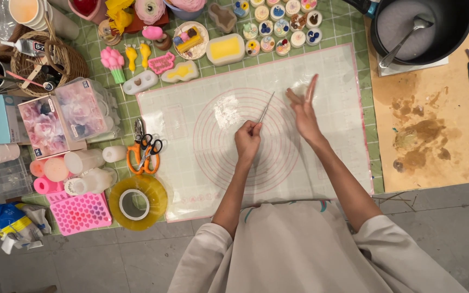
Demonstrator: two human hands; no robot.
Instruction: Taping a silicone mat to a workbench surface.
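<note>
Cluttered craft counter (pixel 386 163), translucent silicone mat with pink rings (pixel 332 163). I see left hand (pixel 247 140) fingers pinching a thin metal blade (pixel 266 107), long axis pointing up-right toward a small white lump (pixel 301 88). Right hand (pixel 304 111) is nearer, fingers pressed flat, touching it.

The mat (pixel 321 163) is translucent white with pink edging and pink concentric circles. Under it lies a green grid-checked cutting mat (pixel 348 24). The scissors (pixel 145 152) are orange-handled, the tape roll (pixel 137 202) amber, the heart-patterned mould (pixel 80 212) pink, the pot (pixel 451 32) black.

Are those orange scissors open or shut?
Open: the scissors lie flat beside the mat, handles spread apart.
</note>
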